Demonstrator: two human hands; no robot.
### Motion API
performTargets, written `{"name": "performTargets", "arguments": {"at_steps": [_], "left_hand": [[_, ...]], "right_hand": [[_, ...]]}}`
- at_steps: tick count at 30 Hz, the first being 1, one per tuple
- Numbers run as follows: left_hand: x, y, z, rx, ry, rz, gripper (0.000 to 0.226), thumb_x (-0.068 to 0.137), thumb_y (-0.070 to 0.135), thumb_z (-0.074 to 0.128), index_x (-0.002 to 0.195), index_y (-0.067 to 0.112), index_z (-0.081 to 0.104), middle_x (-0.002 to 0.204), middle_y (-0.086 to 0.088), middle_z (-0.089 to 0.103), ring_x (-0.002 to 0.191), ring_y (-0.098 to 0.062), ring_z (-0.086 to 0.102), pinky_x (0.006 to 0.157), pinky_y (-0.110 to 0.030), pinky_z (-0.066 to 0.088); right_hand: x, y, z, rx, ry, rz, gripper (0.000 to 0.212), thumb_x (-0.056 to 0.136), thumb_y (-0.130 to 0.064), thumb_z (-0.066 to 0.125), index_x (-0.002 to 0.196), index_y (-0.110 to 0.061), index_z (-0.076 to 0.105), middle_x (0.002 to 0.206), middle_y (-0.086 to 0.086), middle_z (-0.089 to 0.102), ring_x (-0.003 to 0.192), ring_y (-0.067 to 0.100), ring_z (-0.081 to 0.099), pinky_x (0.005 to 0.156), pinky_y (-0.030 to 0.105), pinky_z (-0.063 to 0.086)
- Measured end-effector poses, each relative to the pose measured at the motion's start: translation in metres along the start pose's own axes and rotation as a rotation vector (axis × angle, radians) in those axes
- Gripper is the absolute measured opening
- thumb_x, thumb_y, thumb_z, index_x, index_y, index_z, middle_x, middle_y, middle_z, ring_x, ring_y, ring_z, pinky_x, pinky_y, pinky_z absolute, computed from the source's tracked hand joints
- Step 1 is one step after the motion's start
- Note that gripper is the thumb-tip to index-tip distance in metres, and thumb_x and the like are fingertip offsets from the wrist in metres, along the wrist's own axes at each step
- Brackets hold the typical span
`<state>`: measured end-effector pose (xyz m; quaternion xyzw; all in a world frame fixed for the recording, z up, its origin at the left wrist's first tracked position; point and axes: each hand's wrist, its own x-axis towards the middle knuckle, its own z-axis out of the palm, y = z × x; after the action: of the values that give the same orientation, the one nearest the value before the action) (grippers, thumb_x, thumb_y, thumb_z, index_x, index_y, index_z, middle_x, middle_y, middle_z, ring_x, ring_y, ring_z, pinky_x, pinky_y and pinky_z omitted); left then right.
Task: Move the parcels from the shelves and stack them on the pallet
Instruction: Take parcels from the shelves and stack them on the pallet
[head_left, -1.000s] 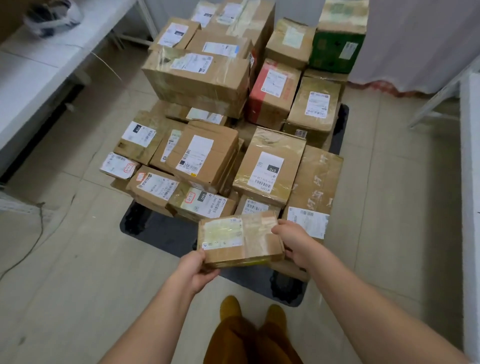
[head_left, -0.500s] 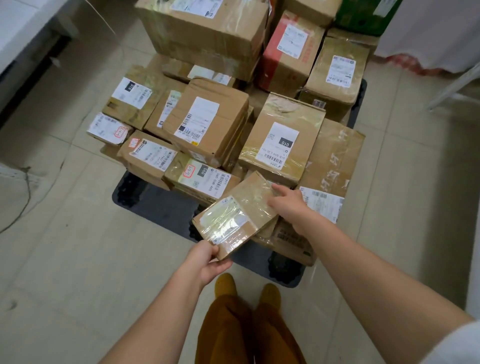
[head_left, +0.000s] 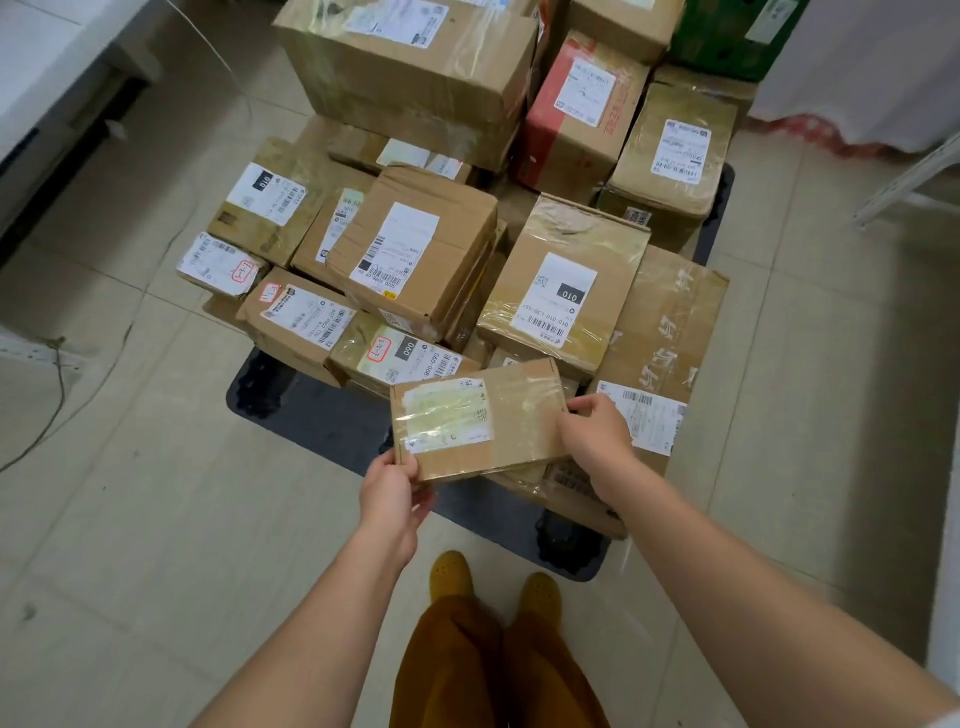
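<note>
One flat parcel (head_left: 475, 418) is being gripped at opposite ends, near-left corner by the left hand (head_left: 390, 491), right edge by the right hand (head_left: 595, 434), apparently for level lowering onto the pallet (head_left: 317, 415) stack's near row; at least fifteen parcels are being carried there already

Top edge cuts the big taped box (head_left: 415, 67), green box (head_left: 727, 36) and neighbours. Pallet (head_left: 311, 415) mostly buried under parcels; only near strip and right rim show. Held parcel (head_left: 475, 418): label print too faded/blurred to read, underside hidden. Left grip (head_left: 392, 493) fingers hidden beneath it. Lower-layer parcels mostly covered. White shelf (head_left: 47, 62) cropped at left.
</note>
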<state>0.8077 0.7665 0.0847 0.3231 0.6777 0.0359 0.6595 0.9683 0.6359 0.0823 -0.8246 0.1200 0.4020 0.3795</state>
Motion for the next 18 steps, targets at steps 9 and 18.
{"name": "performTargets", "arguments": {"at_steps": [9,18], "left_hand": [[0.002,0.036,0.03,0.15,-0.073,0.101,0.024,0.104,0.019,0.047,0.126,0.023,0.056,0.102,0.003,0.065,0.092,-0.016,0.06,0.075,-0.032,0.052],[-0.01,0.052,0.006,0.108,-0.058,-0.013,0.05,0.094,0.049,0.058,0.134,0.021,0.047,0.113,-0.005,0.068,0.098,-0.023,0.065,0.065,-0.034,0.053]], "right_hand": [[-0.006,0.017,-0.014,0.127,0.128,0.043,0.033,0.099,-0.033,0.046,0.128,-0.022,0.055,0.115,-0.002,0.053,0.075,0.003,0.044,0.058,0.027,0.038],[-0.022,-0.017,0.012,0.205,-0.007,-0.071,0.038,0.101,-0.032,0.047,0.136,-0.04,0.039,0.127,-0.001,0.052,0.104,0.02,0.057,0.087,0.044,0.056]]}}
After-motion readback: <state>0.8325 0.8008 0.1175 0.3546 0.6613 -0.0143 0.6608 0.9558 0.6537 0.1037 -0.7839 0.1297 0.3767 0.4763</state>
